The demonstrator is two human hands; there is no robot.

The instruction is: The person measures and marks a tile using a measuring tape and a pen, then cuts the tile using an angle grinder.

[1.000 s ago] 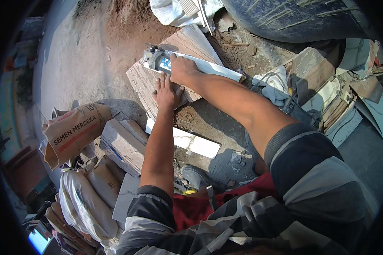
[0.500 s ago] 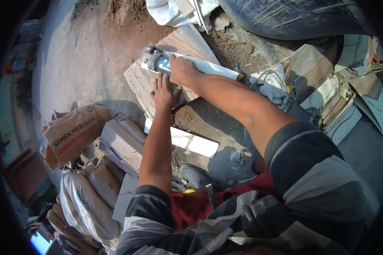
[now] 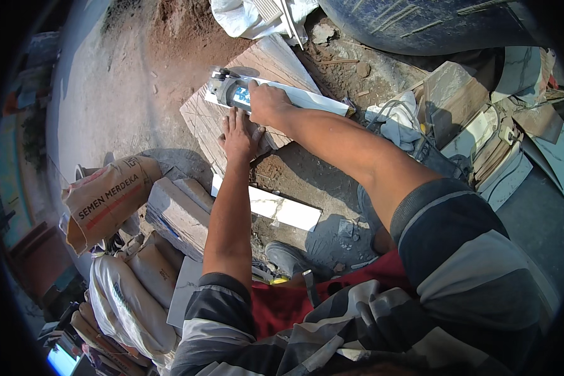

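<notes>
My right hand (image 3: 268,102) grips the body of a grey and blue angle grinder (image 3: 227,91), whose head sits at the left end of a long white tile strip (image 3: 307,98). That strip lies across a beige stone slab (image 3: 257,69) on the dirt ground. My left hand (image 3: 238,135) lies flat, fingers spread, on the slab just below the grinder, holding nothing. Both forearms reach up from the lower edge.
A second white tile piece (image 3: 276,210) lies on the ground nearer to me. A brown paper cement sack (image 3: 106,197) and grey blocks (image 3: 178,213) stand at left above white sacks (image 3: 128,294). Stacked tile offcuts (image 3: 482,144) and a white cloth (image 3: 400,122) lie at right; a large dark tyre (image 3: 432,25) lies beyond.
</notes>
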